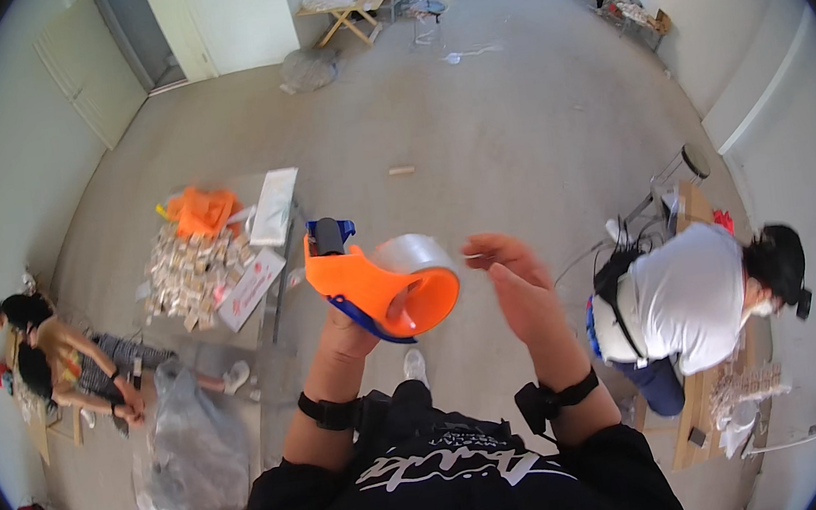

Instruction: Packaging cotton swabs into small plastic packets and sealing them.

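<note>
An orange tape dispenser [342,275] with dark blue parts is held up in front of my chest. My left hand [351,334] is closed on it from below, its fingers mostly hidden behind the dispenser. A roll of clear tape [414,251] sits in the orange frame, its side turned to the right. My right hand [525,290] is raised just right of the roll, apart from it. Its fingers are stretched out, somewhat blurred, and nothing shows in them.
To the left, a table bears many small beige pieces [184,280], an orange bag [202,213] and white boxes [275,208]. A grey plastic sheet [192,451] lies nearer. People sit at the left; a person in white [689,293] bends over a wooden table at the right.
</note>
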### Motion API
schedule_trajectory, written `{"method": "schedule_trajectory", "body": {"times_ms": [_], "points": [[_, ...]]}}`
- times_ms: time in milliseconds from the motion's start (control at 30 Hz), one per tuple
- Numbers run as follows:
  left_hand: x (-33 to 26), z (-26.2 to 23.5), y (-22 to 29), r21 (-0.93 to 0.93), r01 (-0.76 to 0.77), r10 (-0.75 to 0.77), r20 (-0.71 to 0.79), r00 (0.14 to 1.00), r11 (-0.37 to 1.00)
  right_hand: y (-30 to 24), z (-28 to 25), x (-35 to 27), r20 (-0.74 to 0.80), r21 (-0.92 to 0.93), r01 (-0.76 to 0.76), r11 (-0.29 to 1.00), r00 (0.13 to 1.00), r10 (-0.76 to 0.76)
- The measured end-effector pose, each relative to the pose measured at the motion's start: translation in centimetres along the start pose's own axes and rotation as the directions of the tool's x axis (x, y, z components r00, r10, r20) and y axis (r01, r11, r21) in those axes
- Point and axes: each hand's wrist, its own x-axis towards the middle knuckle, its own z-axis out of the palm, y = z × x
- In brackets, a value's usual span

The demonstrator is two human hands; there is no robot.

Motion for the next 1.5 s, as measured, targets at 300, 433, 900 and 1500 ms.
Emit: {"method": "schedule_trajectory", "body": {"times_ms": [300, 433, 900, 1500], "points": [[27.5, -11.9, 1.2, -0.445, 0.237, -0.235, 0.061, 0.97, 0.863, 0.7, -7.7, 24.3, 0.119, 0.417, -0.304, 0.857, 0.953, 0.28], [38.3, -20.9, -0.7, -0.397, 0.243, -0.263, 0.006, 0.965, 0.885, 3.3, -14.1, 36.1, 0.168, 0.457, -0.323, 0.829, 0.946, 0.276], [66.1, -48.8, 3.7, -0.248, -0.053, 0.005, -0.191, 0.982, 0.967, 11.6, -24.8, 76.5, 0.248, 0.317, -0.57, 0.758, 0.822, 0.513], [113.3, -75.6, 7.3, -0.481, 0.131, -0.187, -0.069, 0.98, 0.867, 18.9, -46.2, 123.0, 0.11, 0.41, -0.451, 0.793, 0.887, 0.447]]}}
